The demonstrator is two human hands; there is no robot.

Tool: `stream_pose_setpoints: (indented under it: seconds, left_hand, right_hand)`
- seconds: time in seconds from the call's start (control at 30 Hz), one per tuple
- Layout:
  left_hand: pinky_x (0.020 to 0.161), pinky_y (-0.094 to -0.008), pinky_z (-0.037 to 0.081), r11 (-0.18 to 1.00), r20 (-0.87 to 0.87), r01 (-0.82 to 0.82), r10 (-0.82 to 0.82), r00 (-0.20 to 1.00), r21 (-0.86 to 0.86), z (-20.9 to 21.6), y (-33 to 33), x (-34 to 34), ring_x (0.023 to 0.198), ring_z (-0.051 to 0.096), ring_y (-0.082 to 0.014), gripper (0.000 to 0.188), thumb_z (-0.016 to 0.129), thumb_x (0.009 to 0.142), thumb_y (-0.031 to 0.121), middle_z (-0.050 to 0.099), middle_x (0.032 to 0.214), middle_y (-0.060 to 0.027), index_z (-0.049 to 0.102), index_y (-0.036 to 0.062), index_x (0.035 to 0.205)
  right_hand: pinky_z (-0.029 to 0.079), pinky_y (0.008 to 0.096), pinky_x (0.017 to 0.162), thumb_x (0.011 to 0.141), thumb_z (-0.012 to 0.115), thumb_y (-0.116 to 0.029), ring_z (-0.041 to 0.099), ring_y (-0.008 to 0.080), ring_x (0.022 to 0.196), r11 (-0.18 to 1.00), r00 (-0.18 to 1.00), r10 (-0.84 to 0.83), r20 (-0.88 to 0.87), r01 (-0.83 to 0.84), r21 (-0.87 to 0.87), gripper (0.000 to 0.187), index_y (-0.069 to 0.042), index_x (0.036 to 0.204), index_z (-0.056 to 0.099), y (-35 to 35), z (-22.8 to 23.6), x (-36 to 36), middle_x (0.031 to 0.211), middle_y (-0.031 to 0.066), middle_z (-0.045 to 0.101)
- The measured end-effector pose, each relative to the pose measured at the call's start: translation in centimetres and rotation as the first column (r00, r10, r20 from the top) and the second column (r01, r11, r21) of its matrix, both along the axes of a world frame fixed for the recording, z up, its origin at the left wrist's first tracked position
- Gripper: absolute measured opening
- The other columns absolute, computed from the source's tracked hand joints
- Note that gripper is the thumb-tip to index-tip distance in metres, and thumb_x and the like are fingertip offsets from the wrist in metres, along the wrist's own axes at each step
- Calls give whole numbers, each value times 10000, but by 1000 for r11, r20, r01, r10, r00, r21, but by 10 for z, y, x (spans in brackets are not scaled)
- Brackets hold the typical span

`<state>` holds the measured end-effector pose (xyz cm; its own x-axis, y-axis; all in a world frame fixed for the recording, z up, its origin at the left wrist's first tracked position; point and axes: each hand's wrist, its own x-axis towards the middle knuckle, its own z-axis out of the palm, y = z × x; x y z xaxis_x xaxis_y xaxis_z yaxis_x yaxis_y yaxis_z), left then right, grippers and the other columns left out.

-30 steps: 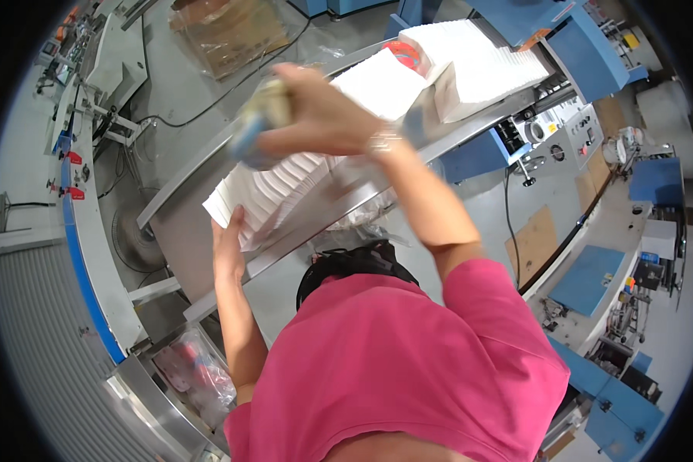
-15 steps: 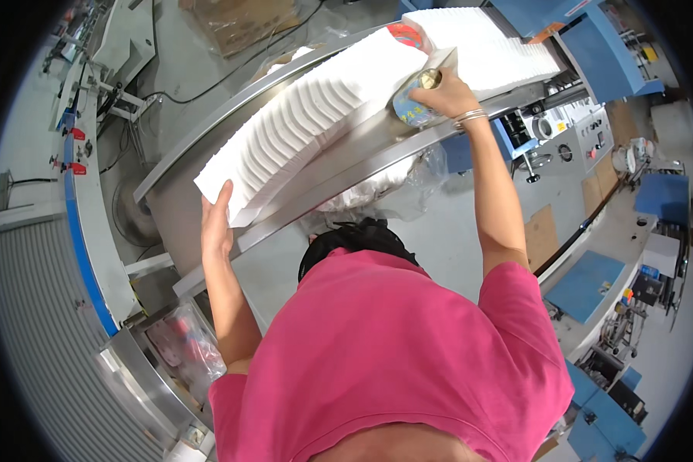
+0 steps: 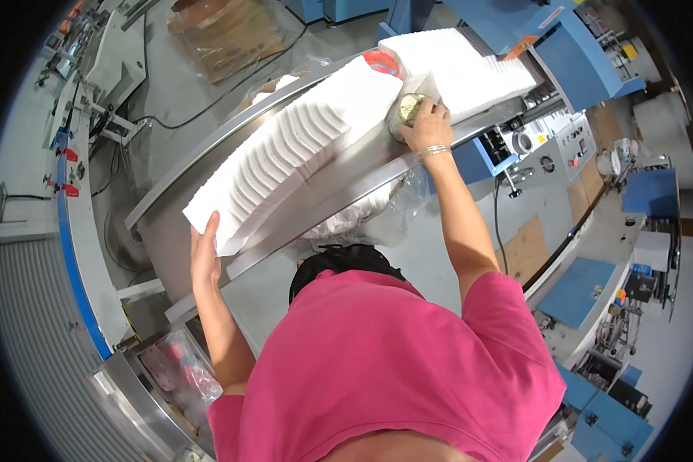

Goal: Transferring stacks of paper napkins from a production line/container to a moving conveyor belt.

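Observation:
A long row of thin white sheets (image 3: pixel 285 146), stacked face to face and rippled along its side, lies on a metal trough-like table (image 3: pixel 346 185). My left hand (image 3: pixel 205 250) is at the row's near left end, thumb on top and fingers against the end. At the row's far right end sits a short can-like cylinder (image 3: pixel 410 110) with a gold round end. My right hand (image 3: pixel 427 129) grips it, fingers over its side and rim. Just beyond lies a red round piece (image 3: pixel 382 63), partly covered by the sheets. Another white stack (image 3: pixel 458 69) continues to the right.
Blue machine housings (image 3: pixel 585 54) stand at the far right, with a control panel (image 3: pixel 577 146) below. Clear plastic bags (image 3: pixel 377 200) hang under the table's near edge. A blue-edged conveyor (image 3: pixel 77 246) runs along the left. Flattened cardboard (image 3: pixel 227 38) lies on the floor beyond.
The view has shifted slightly. My right hand has turned on the cylinder, its fingers now over the gold end's edge. My left hand stays at the row's left end.

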<state>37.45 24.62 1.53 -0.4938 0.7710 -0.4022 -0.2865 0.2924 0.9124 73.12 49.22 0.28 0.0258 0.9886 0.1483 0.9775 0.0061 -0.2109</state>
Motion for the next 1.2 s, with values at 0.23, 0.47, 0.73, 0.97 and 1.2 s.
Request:
stream_pose_setpoints:
  seconds: [0.23,0.47,0.73,0.97,1.2]
  left_hand:
    - [1106,-320,178,1000,-56,-7,7,998,-11,-1,-4,-1,1349,266,-219,775,644,859,256,297,1457,-129,193,-10,1431]
    - [1110,-339,150,999,-71,14,-16,997,-36,-9,-9,-8,1355,260,-245,840,659,840,343,314,1448,-151,178,-12,1429]
    - [1064,-324,235,992,-10,36,-37,999,-118,-3,-19,-40,1281,373,-224,715,651,848,313,421,1378,-116,295,31,1400]
    - [974,-324,390,996,237,42,-22,971,-79,4,-59,-124,1179,481,-203,642,664,839,351,491,1293,-97,408,24,1328]
    - [941,-279,382,940,-13,230,-241,971,-254,9,-40,-109,1133,497,-151,595,662,835,335,542,1241,-100,487,-38,1265]
  right_hand:
    - [478,425,816,827,591,-257,598,369,907,842,892,442,-92,-377,385,356,-23,1094,570,48,41,-41,989,213,628]
    - [447,407,861,796,436,-701,621,394,913,852,862,492,-123,-505,-138,823,90,843,655,88,21,-62,864,284,639]
    - [465,368,800,715,542,-725,636,337,867,744,838,468,-282,-545,-385,836,96,861,604,41,38,-89,813,250,636]
    - [417,309,839,769,515,-718,534,208,938,632,831,69,-552,-464,-620,861,91,1062,555,23,26,-108,991,143,575]
    - [318,339,1014,729,666,-599,445,247,1189,516,741,145,-655,-622,-589,896,101,1253,472,-3,18,-129,1267,190,510]
